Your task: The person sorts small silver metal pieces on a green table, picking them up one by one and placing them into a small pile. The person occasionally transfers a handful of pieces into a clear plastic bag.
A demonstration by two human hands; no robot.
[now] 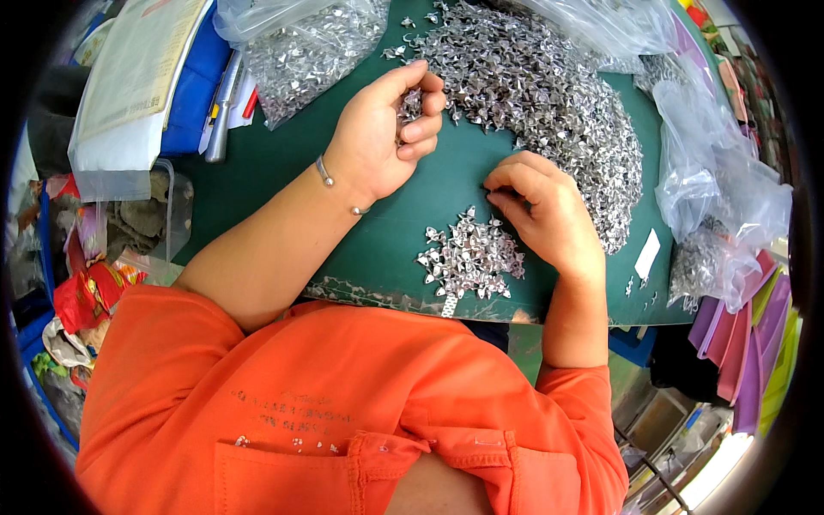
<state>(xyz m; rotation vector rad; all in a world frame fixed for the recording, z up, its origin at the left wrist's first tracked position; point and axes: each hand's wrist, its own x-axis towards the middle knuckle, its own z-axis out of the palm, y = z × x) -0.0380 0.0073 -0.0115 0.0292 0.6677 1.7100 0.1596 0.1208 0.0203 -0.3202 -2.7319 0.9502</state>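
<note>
We judge the step in hand to be working through small metal pieces (470, 259) a few at a time, with the left hand (378, 133) as a store and the right hand (539, 202) as the picker. The left hand is raised over the bench (468, 167), its fingers curled inward around a cluster of these pieces, which we can see glinting between palm and fingertips. The right hand hangs narrow, thumb and forefinger drawn close together just above and to the right of the small pile; we cannot tell whether a piece sits between them. As we read it, the next move calls for a light pinch on one piece at a time, while the left hand keeps its curl snug enough that none spill. The pieces themselves look silvery and shiny, with bent, pronged outlines, and some in the small pile seem to show little holes; finer detail is too small for us to make out. Most lie in the large heap (549, 94) spread across the far and right part of the bench, and the small pile sits apart from it, near the front edge.
</note>
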